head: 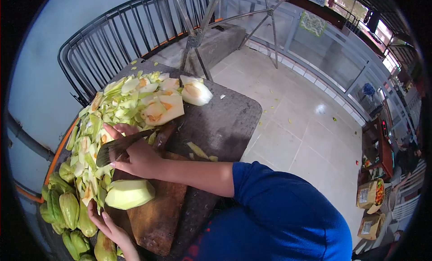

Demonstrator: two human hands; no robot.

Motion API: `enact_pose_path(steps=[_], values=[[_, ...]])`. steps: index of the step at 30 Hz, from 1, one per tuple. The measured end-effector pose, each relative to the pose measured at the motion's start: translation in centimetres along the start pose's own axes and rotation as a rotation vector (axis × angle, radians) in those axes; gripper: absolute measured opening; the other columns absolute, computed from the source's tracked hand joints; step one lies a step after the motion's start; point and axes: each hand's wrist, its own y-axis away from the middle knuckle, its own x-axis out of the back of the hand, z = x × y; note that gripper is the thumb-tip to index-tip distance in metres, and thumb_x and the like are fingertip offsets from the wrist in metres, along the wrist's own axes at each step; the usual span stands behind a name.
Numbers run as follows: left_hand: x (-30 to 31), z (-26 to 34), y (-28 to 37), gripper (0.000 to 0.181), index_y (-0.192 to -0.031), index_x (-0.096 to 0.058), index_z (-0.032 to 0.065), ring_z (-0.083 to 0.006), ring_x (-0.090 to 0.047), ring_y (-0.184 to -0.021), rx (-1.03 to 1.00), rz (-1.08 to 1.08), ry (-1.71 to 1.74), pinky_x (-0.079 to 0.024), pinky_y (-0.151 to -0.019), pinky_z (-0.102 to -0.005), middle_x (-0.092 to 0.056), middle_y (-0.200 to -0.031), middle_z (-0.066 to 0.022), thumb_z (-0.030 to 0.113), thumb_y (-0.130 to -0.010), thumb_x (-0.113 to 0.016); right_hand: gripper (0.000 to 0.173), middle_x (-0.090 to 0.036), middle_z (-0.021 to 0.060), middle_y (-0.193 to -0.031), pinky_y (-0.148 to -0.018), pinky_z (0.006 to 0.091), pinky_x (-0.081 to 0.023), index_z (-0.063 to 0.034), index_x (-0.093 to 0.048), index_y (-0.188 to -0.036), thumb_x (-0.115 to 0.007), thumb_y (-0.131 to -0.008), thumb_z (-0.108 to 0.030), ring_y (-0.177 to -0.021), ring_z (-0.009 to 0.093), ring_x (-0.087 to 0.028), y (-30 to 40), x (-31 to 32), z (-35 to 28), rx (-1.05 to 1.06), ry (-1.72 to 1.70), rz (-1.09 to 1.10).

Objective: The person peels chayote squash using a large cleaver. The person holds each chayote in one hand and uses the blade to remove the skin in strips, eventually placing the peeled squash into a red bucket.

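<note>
A peeled, pale green chayote (130, 194) lies on the wooden cutting board (158, 217). My left hand (107, 224) is just below it, fingers apart, beside the peelings and the unpeeled chayotes. Above the peeled one, my right hand (136, 156) is closed around a dark, broad-bladed knife (118, 148), whose handle is mostly hidden by the fingers. A heap of peelings and cut pieces (118, 102) covers the far left of the dark table (222, 115). Larger cut pale pieces (165, 109) and a peeled chunk (196, 92) rest at the heap's right end.
Unpeeled green chayotes (69, 210) are piled at the lower left. A black metal rack (135, 31) stands against the wall beyond the table, near metal frame legs (194, 41). Cardboard boxes (371, 193) sit on the tiled floor at the far right, where another person is partly visible.
</note>
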Motion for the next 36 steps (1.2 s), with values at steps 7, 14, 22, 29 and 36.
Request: enact_pose_path(steps=[7,14,22,29,36], values=[[-0.2,0.5,0.0,0.045,-0.131,-0.034,-0.0029,-0.0281,-0.034,-0.126,0.015,0.004,-0.009,-0.023,-0.106,-0.0400,-0.037,-0.135,-0.0179,0.023,-0.094,-0.041,0.085,-0.032,0.0189,-0.129,-0.100,0.0484,-0.027,-0.0125,-0.022,-0.143,-0.069,-0.072,-0.023,-0.120,0.038,-0.032,0.0,0.3,-0.4,-0.076,-0.003,0.035],[-0.7,2.8,0.6,0.050,-0.132,-0.033,-0.0013,-0.0289,-0.034,-0.126,-0.042,-0.036,-0.010,-0.026,-0.105,-0.0425,-0.036,-0.135,-0.0160,0.027,-0.093,-0.045,0.085,-0.029,0.0197,-0.131,-0.101,0.0481,-0.027,-0.0126,-0.022,-0.143,-0.069,-0.072,-0.024,-0.120,0.040,-0.031,0.2,-0.5,-0.2,-0.072,-0.007,0.057],[-1.1,4.0,0.5,0.036,-0.110,-0.052,0.0019,-0.0333,-0.041,-0.115,-0.234,-0.302,-0.317,-0.029,-0.100,-0.0419,-0.044,-0.119,-0.0177,0.015,-0.077,-0.061,0.085,-0.028,0.0217,-0.131,-0.100,0.0496,-0.028,-0.0130,-0.022,-0.142,-0.067,-0.070,-0.015,-0.121,0.042,-0.031,-1.0,-0.4,0.7,-0.048,0.114,0.103],[-0.6,3.9,0.4,0.038,-0.113,-0.049,-0.0006,-0.0328,-0.039,-0.117,-0.188,-0.299,-0.265,-0.027,-0.102,-0.0418,-0.041,-0.122,-0.0181,0.010,-0.077,-0.059,0.082,-0.030,0.0195,-0.130,-0.101,0.0479,-0.029,-0.0149,-0.027,-0.140,-0.066,-0.067,-0.009,-0.121,0.040,-0.032,-2.4,-0.1,2.6,-0.032,0.146,0.178],[-0.4,1.9,0.6,0.045,-0.127,-0.039,-0.0020,-0.0276,-0.034,-0.125,-0.077,-0.223,-0.110,-0.025,-0.105,-0.0389,-0.035,-0.132,-0.0165,0.018,-0.089,-0.052,0.088,-0.025,0.0183,-0.135,-0.103,0.0478,-0.026,-0.0150,-0.020,-0.143,-0.070,-0.070,-0.021,-0.126,0.039,-0.026,-1.0,-0.3,1.8,-0.043,0.088,0.084]])
